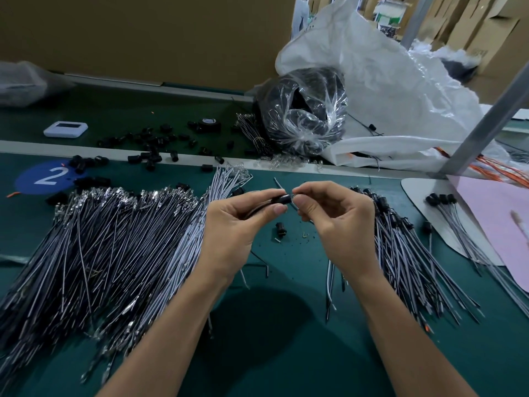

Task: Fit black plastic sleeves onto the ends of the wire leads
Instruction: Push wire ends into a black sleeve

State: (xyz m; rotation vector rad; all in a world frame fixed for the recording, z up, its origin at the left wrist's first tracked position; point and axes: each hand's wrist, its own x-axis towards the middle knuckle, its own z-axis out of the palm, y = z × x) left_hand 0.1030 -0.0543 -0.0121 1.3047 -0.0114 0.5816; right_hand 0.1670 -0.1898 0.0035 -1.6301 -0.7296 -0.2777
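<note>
Head view, centre of frame: left hand (237,222) curled, thumb and forefinger pinching a short, cylindrical black plastic sleeve (282,199), with a thin dark wire lead (256,210) running from the sleeve's left end back into the palm. Right hand (337,222) just beside it, thumb and forefinger closed in a fine pinch on the sleeve's right end. Hidden behind the fingertips: any lead tip there, and the depth of seating. Cannot tell either.

Judged as mid-fitting. To do it well:
- Hold the sleeve level and still.
- Grip the lead close to its tip to prevent buckling.
- Line up with the bore and push straight, without twisting.
- Stop at a firm seat.

Sleeve rigid, smooth and faintly glossy. At left of frame, a fanned pile of unsleeved leads (114,239): slim, springy, grey and black, tipped with bright crimped metal. At right of frame, a bundle of sleeved leads (406,247), black-capped. At upper left, loose sleeves (151,144) scattered on the matte dark green belt (286,353). At upper centre, a crinkled clear plastic bag (303,110) of dark parts against a white woven sack (386,81).
</note>
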